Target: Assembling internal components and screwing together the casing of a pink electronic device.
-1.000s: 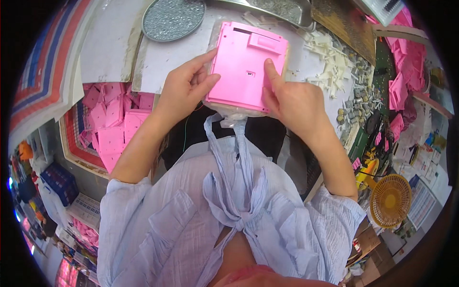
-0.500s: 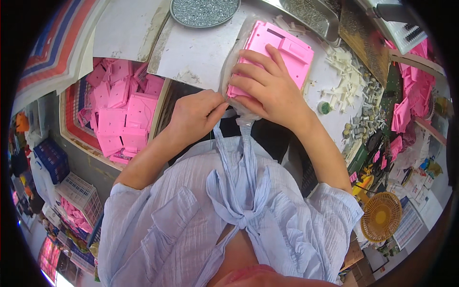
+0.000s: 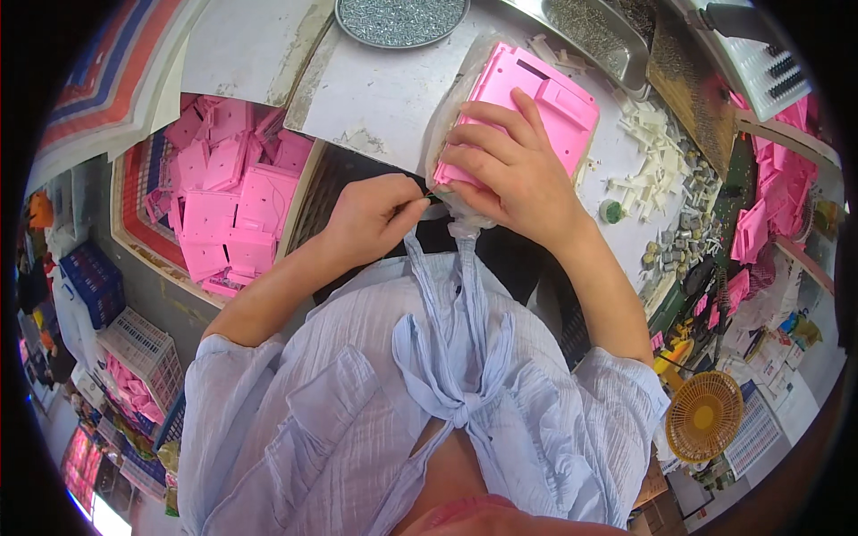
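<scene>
A pink plastic casing (image 3: 505,79) with slots and a raised block lies flat near the front edge of the white worktop, on a crumpled clear plastic wrapping (image 3: 442,116). My right hand (image 3: 514,170) grips it, fingers spread across the top and the thumb at its near edge. Just off the casing's near left corner, my left hand (image 3: 371,214) is closed in a pinch on a thin wire (image 3: 433,192). The wire's far end is hidden at the casing's edge.
At left stands a crate (image 3: 134,201) of pink casings. A round dish (image 3: 402,20) of screws and a metal tray (image 3: 585,36) of small parts sit at the back. White plastic pieces (image 3: 652,161) and small metal parts (image 3: 684,237) lie at right, near a green roll (image 3: 610,211).
My left hand has drawn back slightly from the casing, and the thin wire now shows between its fingertips and the casing's corner. My right hand keeps its hold. The whole view has shifted a little.
</scene>
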Motion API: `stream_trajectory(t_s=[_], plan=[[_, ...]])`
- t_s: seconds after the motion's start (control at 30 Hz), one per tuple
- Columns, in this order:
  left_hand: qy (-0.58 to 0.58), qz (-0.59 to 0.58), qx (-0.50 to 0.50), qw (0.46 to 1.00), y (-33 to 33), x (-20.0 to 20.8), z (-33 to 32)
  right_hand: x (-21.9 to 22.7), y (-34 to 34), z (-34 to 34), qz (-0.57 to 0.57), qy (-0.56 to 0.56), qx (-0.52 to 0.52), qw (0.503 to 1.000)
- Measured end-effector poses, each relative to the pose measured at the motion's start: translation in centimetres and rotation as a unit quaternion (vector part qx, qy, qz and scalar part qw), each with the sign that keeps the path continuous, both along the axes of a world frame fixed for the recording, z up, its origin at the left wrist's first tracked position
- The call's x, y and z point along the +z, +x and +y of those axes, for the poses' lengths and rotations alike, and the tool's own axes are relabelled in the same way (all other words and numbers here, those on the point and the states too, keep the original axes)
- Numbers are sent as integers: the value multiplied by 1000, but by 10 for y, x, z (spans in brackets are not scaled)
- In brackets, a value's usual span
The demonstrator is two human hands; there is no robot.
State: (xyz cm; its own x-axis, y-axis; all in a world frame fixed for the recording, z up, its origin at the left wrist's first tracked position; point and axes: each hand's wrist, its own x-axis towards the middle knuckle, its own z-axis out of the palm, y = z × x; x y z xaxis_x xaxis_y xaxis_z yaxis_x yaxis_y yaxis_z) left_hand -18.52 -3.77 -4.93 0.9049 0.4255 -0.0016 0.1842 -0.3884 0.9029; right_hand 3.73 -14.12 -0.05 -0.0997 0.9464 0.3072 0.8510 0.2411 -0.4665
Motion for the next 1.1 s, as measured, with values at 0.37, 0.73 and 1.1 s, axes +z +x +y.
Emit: stream_trajectory(t_s=[0.37, 0.73, 1.1], plan=[[-426, 41, 27, 904, 11, 12, -7, 2, 0, -1, 19, 16, 1, 1000], [-607, 113, 75, 783, 11, 15, -15, 0, -1, 0, 10, 11, 0, 1000], [-480, 36, 98, 871, 11, 19, -17, -1, 0, -1, 13, 13, 2, 1000]])
